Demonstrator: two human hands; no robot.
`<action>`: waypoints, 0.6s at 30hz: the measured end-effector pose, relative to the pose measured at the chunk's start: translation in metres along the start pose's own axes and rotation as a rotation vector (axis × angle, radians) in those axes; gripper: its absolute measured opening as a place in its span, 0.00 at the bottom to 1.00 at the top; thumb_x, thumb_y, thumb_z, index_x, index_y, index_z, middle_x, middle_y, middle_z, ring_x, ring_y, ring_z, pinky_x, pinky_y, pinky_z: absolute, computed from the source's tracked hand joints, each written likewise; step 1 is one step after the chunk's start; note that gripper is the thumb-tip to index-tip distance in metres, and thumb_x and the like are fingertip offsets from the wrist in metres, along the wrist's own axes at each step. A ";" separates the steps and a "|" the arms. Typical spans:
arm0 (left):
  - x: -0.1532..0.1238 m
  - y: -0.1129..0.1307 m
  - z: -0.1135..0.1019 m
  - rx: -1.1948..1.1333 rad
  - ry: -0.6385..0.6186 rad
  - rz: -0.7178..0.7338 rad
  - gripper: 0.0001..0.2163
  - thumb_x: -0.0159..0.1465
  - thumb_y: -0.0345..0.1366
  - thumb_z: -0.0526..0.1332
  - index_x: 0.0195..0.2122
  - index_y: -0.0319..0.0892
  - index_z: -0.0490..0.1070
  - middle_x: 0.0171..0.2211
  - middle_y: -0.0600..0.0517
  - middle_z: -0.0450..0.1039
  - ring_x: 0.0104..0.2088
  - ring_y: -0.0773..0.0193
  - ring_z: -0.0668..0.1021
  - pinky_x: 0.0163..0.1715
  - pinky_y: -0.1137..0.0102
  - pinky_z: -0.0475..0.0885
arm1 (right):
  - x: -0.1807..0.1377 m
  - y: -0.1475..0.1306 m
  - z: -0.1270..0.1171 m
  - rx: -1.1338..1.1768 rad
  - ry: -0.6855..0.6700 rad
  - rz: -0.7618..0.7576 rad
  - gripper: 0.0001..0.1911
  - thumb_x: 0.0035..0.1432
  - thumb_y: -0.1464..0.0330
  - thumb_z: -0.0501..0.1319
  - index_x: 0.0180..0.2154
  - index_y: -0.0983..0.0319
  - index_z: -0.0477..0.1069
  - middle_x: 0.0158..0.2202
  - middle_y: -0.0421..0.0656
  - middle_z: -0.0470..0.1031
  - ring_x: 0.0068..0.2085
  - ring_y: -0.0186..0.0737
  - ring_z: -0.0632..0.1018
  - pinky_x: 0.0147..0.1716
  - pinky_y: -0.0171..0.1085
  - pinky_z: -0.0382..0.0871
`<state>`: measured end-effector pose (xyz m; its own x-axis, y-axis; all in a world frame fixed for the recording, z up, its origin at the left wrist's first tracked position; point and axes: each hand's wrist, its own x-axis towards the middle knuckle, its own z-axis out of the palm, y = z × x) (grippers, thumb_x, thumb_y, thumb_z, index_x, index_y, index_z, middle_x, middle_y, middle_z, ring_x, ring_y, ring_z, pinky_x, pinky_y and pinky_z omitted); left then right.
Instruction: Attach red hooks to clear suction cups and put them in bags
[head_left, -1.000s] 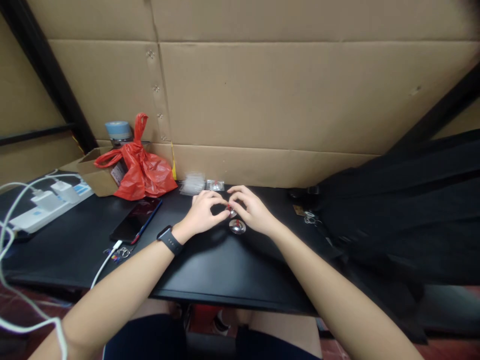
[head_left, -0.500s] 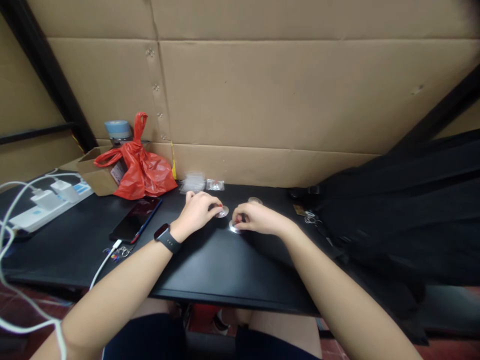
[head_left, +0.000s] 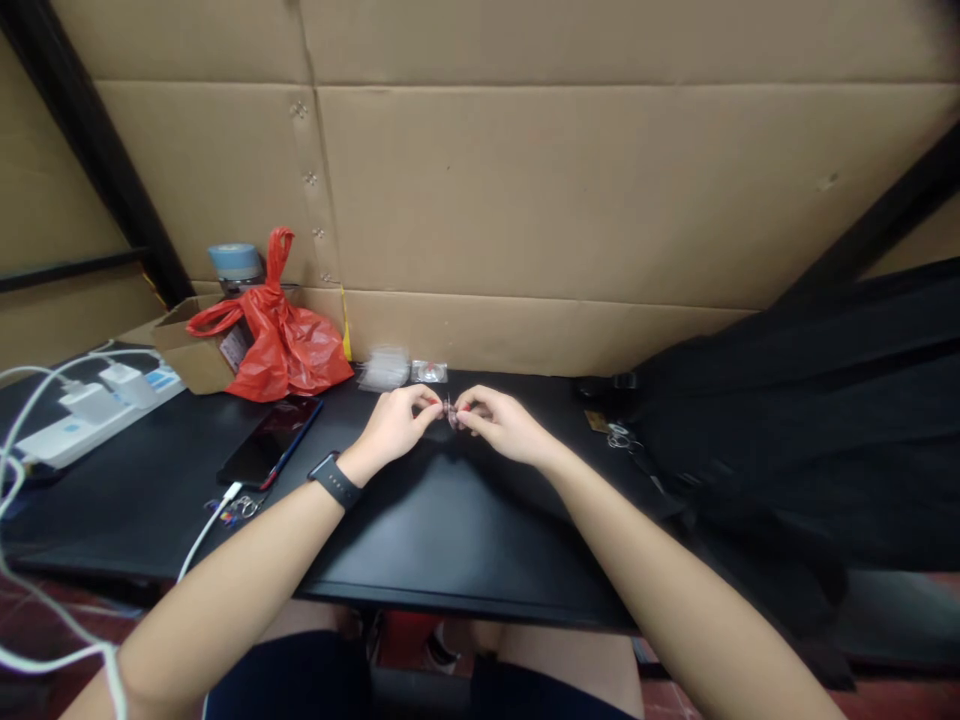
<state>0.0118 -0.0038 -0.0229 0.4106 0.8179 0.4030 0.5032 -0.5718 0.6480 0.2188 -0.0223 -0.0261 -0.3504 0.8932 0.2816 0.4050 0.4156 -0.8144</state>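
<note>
Cardboard box (head_left: 196, 350) flanking crinkled red plastic bag (head_left: 289, 352); glossy phone (head_left: 270, 442) lying in front of bag; right of bag, left hand (head_left: 397, 422) and right hand (head_left: 506, 425) pinching thin shiny discs (head_left: 452, 418).

Can't really make out the small, shiny metal pieces with red bits (head_left: 451, 414), since the bare left hand (head_left: 397, 425) and bare right hand (head_left: 506, 427) cover most of them with their fingertips. Far left, the knotted red plastic bag (head_left: 296, 345) half hides a blue-topped round container (head_left: 235, 262), and the big black fabric heap (head_left: 810, 430) runs off the right edge.
</note>
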 end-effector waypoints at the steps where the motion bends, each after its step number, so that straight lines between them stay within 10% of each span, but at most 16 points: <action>1: 0.000 0.000 0.001 -0.020 0.011 -0.009 0.06 0.65 0.36 0.60 0.36 0.44 0.76 0.35 0.52 0.82 0.36 0.61 0.83 0.38 0.70 0.72 | 0.001 0.001 0.004 0.087 0.008 0.014 0.11 0.61 0.59 0.62 0.35 0.60 0.69 0.36 0.44 0.78 0.35 0.40 0.81 0.31 0.38 0.76; 18: -0.004 0.002 0.008 -0.013 0.016 -0.013 0.08 0.67 0.39 0.59 0.38 0.44 0.77 0.36 0.52 0.82 0.35 0.61 0.82 0.41 0.68 0.73 | -0.001 -0.008 0.011 0.585 0.038 0.216 0.19 0.55 0.60 0.69 0.47 0.57 0.71 0.45 0.44 0.75 0.34 0.36 0.82 0.33 0.36 0.80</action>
<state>0.0170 -0.0081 -0.0282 0.3921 0.8262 0.4044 0.4985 -0.5603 0.6615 0.2063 -0.0282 -0.0260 -0.2780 0.9564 0.0890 -0.0697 0.0724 -0.9949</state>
